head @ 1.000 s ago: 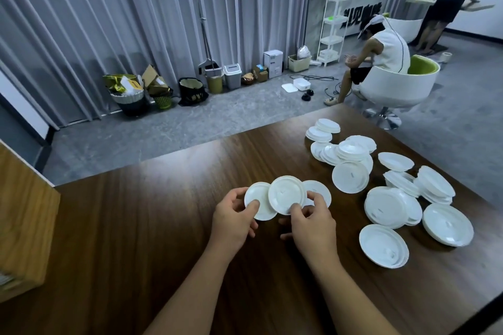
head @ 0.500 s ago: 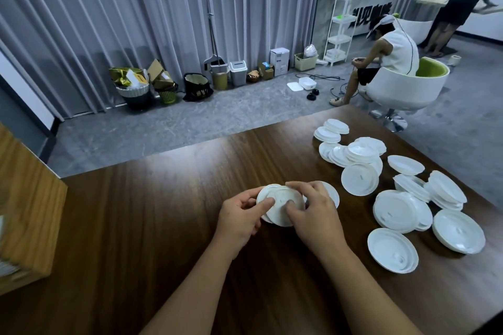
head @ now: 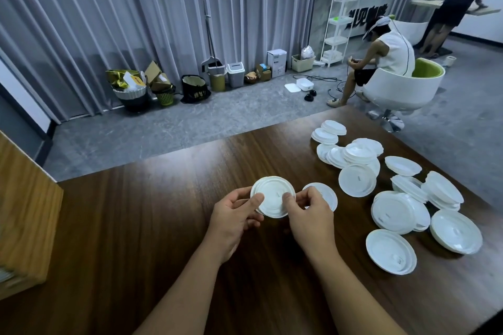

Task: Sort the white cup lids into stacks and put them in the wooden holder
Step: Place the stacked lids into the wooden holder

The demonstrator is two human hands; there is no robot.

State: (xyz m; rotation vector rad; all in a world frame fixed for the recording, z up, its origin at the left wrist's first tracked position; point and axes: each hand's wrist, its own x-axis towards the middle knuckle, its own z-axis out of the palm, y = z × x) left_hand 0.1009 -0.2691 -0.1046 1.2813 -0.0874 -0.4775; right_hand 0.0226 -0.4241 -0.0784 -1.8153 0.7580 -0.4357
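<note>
A small stack of white cup lids (head: 273, 196) is held just above the brown table (head: 136, 226) in the middle of the view. My left hand (head: 234, 215) pinches its left edge with the thumb on top. My right hand (head: 307, 215) pinches its right edge. Another single white lid (head: 325, 193) lies flat just right of my right hand, partly hidden by the fingers. Several more loose lids and low stacks (head: 394, 190) are scattered over the right part of the table. The wooden holder (head: 24, 215) stands at the left edge, blurred.
Beyond the table's far edge is grey floor with bins and boxes along a curtain. A person sits in a white chair (head: 402, 90) past the far right corner, and another person stands further back.
The two lids that lay side by side under my hands have been brought together into one stack, now lifted and held between both hands. The view has shifted slightly.
</note>
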